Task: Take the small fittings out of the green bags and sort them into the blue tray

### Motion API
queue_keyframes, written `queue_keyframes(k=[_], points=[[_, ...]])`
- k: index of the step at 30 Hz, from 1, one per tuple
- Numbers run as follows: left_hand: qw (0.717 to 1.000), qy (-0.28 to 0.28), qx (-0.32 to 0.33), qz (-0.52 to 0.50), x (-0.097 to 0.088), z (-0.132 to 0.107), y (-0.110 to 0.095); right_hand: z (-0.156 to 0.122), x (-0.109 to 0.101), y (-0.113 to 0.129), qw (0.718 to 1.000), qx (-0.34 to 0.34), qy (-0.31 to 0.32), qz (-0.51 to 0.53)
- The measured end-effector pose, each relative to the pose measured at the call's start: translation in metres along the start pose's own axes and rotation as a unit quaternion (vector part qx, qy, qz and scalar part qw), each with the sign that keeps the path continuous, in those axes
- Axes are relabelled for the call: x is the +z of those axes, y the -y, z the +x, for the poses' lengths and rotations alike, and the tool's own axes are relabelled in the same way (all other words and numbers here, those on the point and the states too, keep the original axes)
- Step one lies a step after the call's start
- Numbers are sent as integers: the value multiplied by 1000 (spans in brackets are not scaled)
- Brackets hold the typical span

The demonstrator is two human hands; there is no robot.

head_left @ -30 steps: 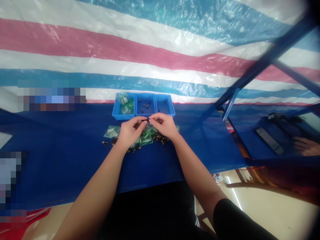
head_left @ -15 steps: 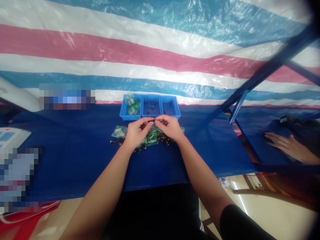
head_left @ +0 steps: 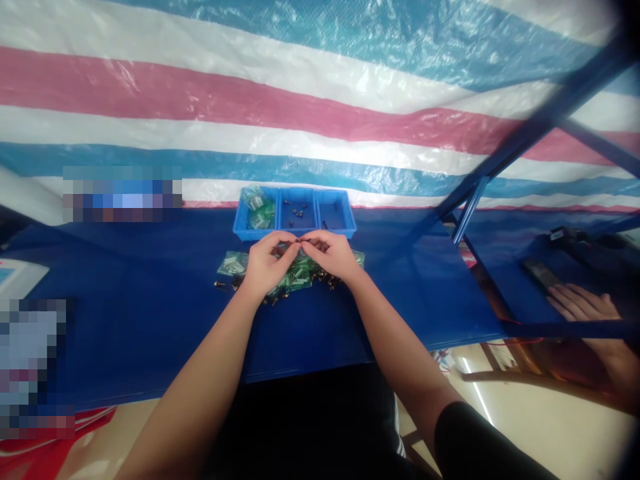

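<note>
My left hand (head_left: 269, 265) and my right hand (head_left: 334, 255) meet at the fingertips over the blue table, both closed in a pinch. Between them is a small dark piece (head_left: 299, 241), too small and too covered by fingers to name. Below the hands lie clear green-tinted bags (head_left: 299, 279) with pale pieces inside. Loose screws (head_left: 330, 280) with dark and brassy parts are scattered around the bags. Just beyond my fingers stands a row of three joined blue bins (head_left: 295, 233). The left bin holds similar green bags (head_left: 261, 217), the middle one several small screws (head_left: 299, 213), the right one a few dark bits.
Another person's hand (head_left: 583, 303) rests at a neighbouring table on the right, near a dark flat object (head_left: 540, 273). A blue metal frame (head_left: 470, 210) rises between the tables. A white device (head_left: 23, 280) is at left. Striped sheeting (head_left: 300, 107) hangs behind.
My hands stay pinched together over the bags, with the fingertips a little closer. The view has shifted slightly. At right, the other person's hand has drawn back, uncovering the dark flat object.
</note>
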State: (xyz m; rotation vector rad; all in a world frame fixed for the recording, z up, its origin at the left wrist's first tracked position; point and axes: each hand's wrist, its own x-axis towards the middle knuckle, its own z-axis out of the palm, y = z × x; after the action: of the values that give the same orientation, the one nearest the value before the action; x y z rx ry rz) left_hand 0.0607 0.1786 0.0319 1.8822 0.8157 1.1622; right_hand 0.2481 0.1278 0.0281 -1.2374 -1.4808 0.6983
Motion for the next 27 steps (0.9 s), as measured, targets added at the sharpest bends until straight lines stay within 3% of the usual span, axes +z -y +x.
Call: queue_keyframes(k=[4, 8, 13, 27], points=[[999, 20, -28, 10, 1, -2, 3, 0, -2, 0, 1000, -29, 4, -9], [999, 17, -7, 42, 1, -1, 7, 0, -3, 3, 998, -53, 14, -36], [999, 4, -18, 43, 0, 0, 8, 0, -4, 4, 996, -69, -19, -58], [998, -4, -53, 44, -1, 1, 6, 1, -7, 3, 998, -24, -28, -53]])
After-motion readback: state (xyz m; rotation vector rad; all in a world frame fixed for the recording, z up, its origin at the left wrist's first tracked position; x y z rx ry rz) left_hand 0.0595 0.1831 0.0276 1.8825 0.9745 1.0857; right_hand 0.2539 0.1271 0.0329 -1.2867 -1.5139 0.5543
